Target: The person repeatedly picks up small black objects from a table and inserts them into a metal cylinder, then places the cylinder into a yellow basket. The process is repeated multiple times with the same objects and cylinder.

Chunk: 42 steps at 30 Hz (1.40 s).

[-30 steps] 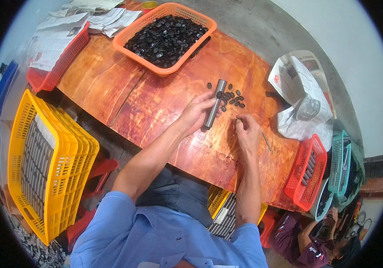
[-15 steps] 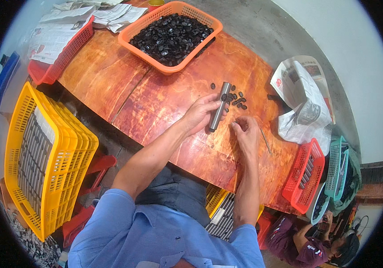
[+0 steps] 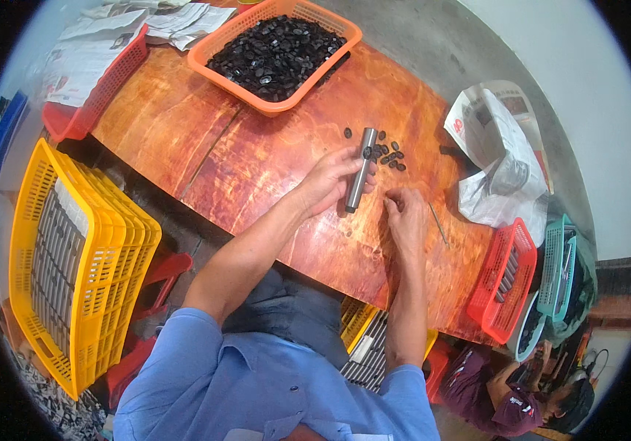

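Note:
My left hand (image 3: pixel 335 176) is wrapped round a silver metal tube (image 3: pixel 355 190), which tilts with its dark end toward me. A small black oval piece (image 3: pixel 367 153) shows against the tube by my fingertips. My right hand (image 3: pixel 406 214) hovers at the right of the tube, thumb and fingers pinched together; what they hold, if anything, is hidden. Several more black oval pieces (image 3: pixel 392 157) lie loose on the table just beyond the tube. Beside my right hand a thin metal rod (image 3: pixel 439 223) rests on the wood.
An orange basket (image 3: pixel 275 109) of black pieces stands at the back of the wooden table (image 3: pixel 256 162). Stacked yellow crates (image 3: pixel 113 272) with metal tubes are at left. Right lie a crumpled bag (image 3: pixel 503 176), a red basket (image 3: pixel 508 312) and a green basket (image 3: pixel 550 275). Another person (image 3: pixel 495 397) sits lower right.
The view has shifted slightly. My left hand still grips the tube at nearly the same tilt, and my right hand stays pinched beside it with little movement.

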Tool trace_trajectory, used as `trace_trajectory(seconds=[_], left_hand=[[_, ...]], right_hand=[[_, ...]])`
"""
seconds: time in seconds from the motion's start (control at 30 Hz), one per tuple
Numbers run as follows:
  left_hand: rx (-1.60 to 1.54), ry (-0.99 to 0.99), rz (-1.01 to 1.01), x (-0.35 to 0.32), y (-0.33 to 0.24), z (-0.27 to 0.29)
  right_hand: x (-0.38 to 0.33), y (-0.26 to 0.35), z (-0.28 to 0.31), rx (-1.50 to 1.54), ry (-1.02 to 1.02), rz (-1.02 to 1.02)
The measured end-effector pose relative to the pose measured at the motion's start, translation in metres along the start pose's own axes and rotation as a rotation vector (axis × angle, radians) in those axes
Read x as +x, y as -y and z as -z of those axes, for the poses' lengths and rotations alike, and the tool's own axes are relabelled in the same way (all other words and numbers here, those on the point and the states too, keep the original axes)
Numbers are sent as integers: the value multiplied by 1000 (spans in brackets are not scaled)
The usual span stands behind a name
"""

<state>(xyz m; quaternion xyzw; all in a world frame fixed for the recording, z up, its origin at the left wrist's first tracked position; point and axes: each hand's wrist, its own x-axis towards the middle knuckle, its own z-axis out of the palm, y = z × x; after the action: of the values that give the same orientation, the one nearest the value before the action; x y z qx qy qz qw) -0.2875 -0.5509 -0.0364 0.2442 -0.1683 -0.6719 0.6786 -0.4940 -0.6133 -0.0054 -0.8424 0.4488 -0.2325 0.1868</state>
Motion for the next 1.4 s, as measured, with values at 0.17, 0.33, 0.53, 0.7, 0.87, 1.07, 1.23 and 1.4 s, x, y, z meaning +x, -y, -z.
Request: trace_trajectory(seconds=[0.17, 0.33, 0.53, 0.7, 0.87, 1.07, 1.23, 1.4], left_hand=[[-28, 21, -14, 2, 3, 3], [-16, -3, -2, 0, 0, -1], [-27, 2, 16, -1, -1, -3], [-28, -4, 45, -4, -3, -7], [-3, -4, 50, -4, -4, -9], [44, 39, 87, -3, -1, -7], [89, 143, 89, -3, 2, -8], [120, 164, 71, -7, 3, -11]], right_hand=[[-7, 0, 9, -33, 92, -17], [-12, -1, 13, -32, 99, -54], [-16, -2, 21, -21, 149, -36], [-17, 0, 22, 39, 149, -134], [-17, 0, 22, -1, 156, -163], [-9, 36, 35, 73, -40, 19], [8, 48, 19, 79, -177, 256], [15, 49, 7, -50, -241, 350]])
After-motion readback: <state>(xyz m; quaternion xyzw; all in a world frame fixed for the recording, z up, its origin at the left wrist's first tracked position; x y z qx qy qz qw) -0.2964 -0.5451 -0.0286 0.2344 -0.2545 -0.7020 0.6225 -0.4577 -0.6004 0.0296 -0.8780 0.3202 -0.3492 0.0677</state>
